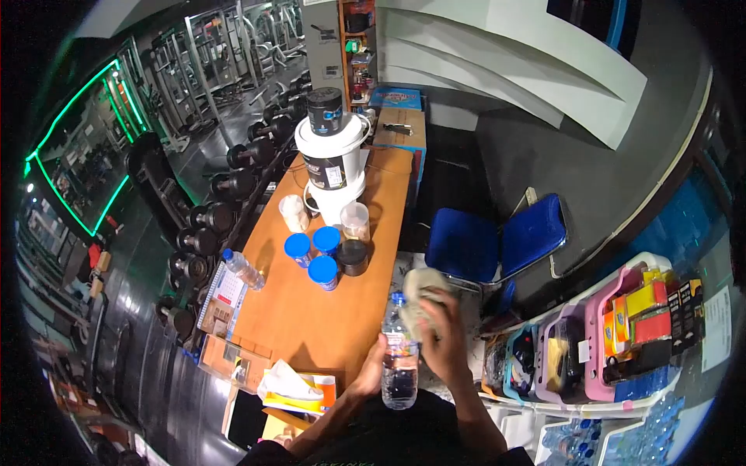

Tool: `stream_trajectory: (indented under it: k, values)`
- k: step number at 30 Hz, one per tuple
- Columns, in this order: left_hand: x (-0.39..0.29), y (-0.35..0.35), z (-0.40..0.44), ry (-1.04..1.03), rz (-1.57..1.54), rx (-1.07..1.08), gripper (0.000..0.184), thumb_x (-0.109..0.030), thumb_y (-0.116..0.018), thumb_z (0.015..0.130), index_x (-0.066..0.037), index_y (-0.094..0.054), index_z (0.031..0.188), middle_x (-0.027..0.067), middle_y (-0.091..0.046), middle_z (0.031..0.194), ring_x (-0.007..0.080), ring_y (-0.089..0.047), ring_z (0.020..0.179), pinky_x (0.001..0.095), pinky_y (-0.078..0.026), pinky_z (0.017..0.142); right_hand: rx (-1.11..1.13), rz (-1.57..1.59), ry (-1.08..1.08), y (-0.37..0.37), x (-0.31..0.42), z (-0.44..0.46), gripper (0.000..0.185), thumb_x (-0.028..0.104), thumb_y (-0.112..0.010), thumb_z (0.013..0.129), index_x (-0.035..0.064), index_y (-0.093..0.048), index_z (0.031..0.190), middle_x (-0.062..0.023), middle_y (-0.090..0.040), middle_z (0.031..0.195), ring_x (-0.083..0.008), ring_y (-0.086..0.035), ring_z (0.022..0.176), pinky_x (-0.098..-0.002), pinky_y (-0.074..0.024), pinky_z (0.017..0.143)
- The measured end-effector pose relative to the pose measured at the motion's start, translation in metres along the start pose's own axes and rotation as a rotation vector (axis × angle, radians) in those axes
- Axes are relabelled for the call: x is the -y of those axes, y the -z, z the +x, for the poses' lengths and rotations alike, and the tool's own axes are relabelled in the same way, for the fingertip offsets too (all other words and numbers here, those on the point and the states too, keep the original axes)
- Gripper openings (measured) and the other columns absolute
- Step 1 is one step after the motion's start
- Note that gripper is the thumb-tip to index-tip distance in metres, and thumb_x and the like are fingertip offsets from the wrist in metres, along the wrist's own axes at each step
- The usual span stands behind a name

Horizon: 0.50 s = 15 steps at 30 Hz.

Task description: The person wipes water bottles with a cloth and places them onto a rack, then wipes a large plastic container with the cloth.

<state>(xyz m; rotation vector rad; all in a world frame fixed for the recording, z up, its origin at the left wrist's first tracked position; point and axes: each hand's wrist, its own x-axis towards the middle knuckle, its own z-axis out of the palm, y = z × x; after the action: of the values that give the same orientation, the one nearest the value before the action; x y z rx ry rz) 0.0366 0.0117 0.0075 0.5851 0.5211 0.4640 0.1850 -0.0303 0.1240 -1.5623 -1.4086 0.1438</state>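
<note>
My left hand [370,374] is wrapped round a clear plastic water bottle [400,369] with a blue cap, held upright in front of my body. In my right hand [446,335] is a bunched beige cloth [422,291], close beside the bottle's neck and cap. Whether the cloth touches the bottle I cannot tell. Just left of the bottle lies the wooden table [342,326]. Several blue-lidded tubs [322,272] and a black-lidded jar [353,258] stand together on it.
White buckets [330,159] are stacked at the table's far end. A second water bottle [242,269] and a tissue box [315,392] sit nearer. A blue chair [462,245] stands right, beyond baskets of goods [590,334]. Dumbbells [208,220] line the left.
</note>
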Motion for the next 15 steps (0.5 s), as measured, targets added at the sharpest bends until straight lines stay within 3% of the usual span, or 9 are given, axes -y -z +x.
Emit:
stream_trajectory:
  k: [1, 2, 5, 7, 9, 10, 11, 12, 15]
  values:
    - [-0.004, -0.012, -0.002, -0.017, -0.023, -0.024, 0.067, -0.059, -0.022, 0.095, -0.004, -0.047, 0.123, 0.0135, -0.062, 0.108, 0.0226, -0.064, 0.093, 0.0372, -0.053, 0.08, 0.108, -0.01, -0.009, -0.001, 0.004, 0.001, 0.03, 0.005, -0.06, 0.08, 0.0075, -0.062, 0.11, -0.0133, -0.053, 0.117, -0.0332, -0.053, 0.107, -0.0401, -0.0429, 0.09]
    - [-0.009, -0.028, -0.006, 0.008, -0.1, -0.095, 0.066, -0.06, -0.022, 0.095, -0.006, -0.048, 0.124, 0.0129, -0.059, 0.114, 0.0222, -0.062, 0.097, 0.0366, -0.051, 0.084, 0.077, -0.113, 0.093, 0.0, 0.012, -0.001, 0.033, 0.002, -0.063, 0.076, 0.0116, -0.064, 0.108, -0.0095, -0.055, 0.115, -0.0311, -0.054, 0.105, -0.0408, -0.042, 0.09]
    - [-0.01, -0.014, -0.003, 0.058, -0.14, -0.197, 0.069, -0.062, -0.023, 0.094, -0.006, -0.047, 0.127, 0.0137, -0.057, 0.118, 0.0241, -0.061, 0.1, 0.0388, -0.05, 0.087, 0.143, -0.097, 0.148, -0.001, 0.017, -0.024, 0.032, 0.001, -0.064, 0.075, 0.0115, -0.066, 0.105, -0.0082, -0.056, 0.114, -0.029, -0.054, 0.103, -0.0395, -0.0411, 0.09]
    - [-0.035, -0.045, -0.014, -0.081, 0.013, -0.299, 0.078, -0.071, -0.022, 0.089, -0.007, -0.053, 0.12, 0.0145, -0.062, 0.108, 0.0277, -0.062, 0.096, 0.0413, -0.05, 0.087, 0.262, -0.023, 0.168, 0.0, 0.018, -0.047, 0.034, 0.001, -0.066, 0.073, 0.0117, -0.066, 0.105, -0.0081, -0.057, 0.113, -0.0291, -0.055, 0.101, -0.0381, -0.0425, 0.088]
    - [-0.02, 0.01, 0.001, -0.023, -0.145, -0.048, 0.082, -0.074, -0.02, 0.086, -0.006, -0.056, 0.114, 0.0143, -0.063, 0.1, 0.0277, -0.062, 0.091, 0.0417, -0.051, 0.083, 0.345, 0.037, 0.169, 0.002, 0.022, -0.065, 0.035, 0.001, -0.066, 0.073, 0.012, -0.066, 0.106, -0.0087, -0.058, 0.111, -0.0289, -0.056, 0.102, -0.0374, -0.0442, 0.086]
    - [-0.026, 0.002, 0.004, -0.085, -0.133, -0.224, 0.082, -0.074, -0.023, 0.086, -0.003, -0.057, 0.106, 0.0155, -0.065, 0.092, 0.0275, -0.063, 0.08, 0.0387, -0.053, 0.072, 0.386, 0.081, 0.177, 0.003, 0.019, -0.072, 0.033, 0.002, -0.065, 0.075, 0.0108, -0.065, 0.107, -0.0096, -0.059, 0.11, -0.028, -0.057, 0.1, -0.0368, -0.0452, 0.085]
    - [-0.021, 0.024, 0.011, -0.054, -0.228, -0.107, 0.083, -0.077, -0.025, 0.084, -0.003, -0.057, 0.106, 0.0162, -0.065, 0.092, 0.0289, -0.064, 0.078, 0.0413, -0.053, 0.072, 0.426, 0.125, 0.182, 0.006, 0.016, -0.079, 0.031, 0.003, -0.064, 0.077, 0.0096, -0.065, 0.107, -0.0104, -0.06, 0.109, -0.027, -0.058, 0.099, -0.0362, -0.0461, 0.084]
    - [-0.025, 0.023, 0.008, -0.006, -0.218, -0.123, 0.083, -0.077, -0.026, 0.083, -0.004, -0.057, 0.108, 0.0162, -0.065, 0.092, 0.0294, -0.063, 0.079, 0.0419, -0.053, 0.072, 0.467, 0.171, 0.186, 0.01, 0.012, -0.083, 0.029, 0.004, -0.063, 0.078, 0.0084, -0.065, 0.107, -0.0113, -0.061, 0.108, -0.026, -0.059, 0.098, -0.0356, -0.0471, 0.083]
    - [-0.032, 0.009, 0.005, 0.055, -0.206, -0.162, 0.082, -0.077, -0.028, 0.083, -0.006, -0.056, 0.112, 0.0161, -0.065, 0.094, 0.0299, -0.063, 0.08, 0.0433, -0.053, 0.073, 0.56, 0.482, -0.204, 0.027, 0.006, -0.082, 0.023, 0.011, -0.057, 0.087, 0.0038, -0.061, 0.108, -0.0142, -0.06, 0.107, -0.0247, -0.062, 0.089, -0.0351, -0.0526, 0.074]
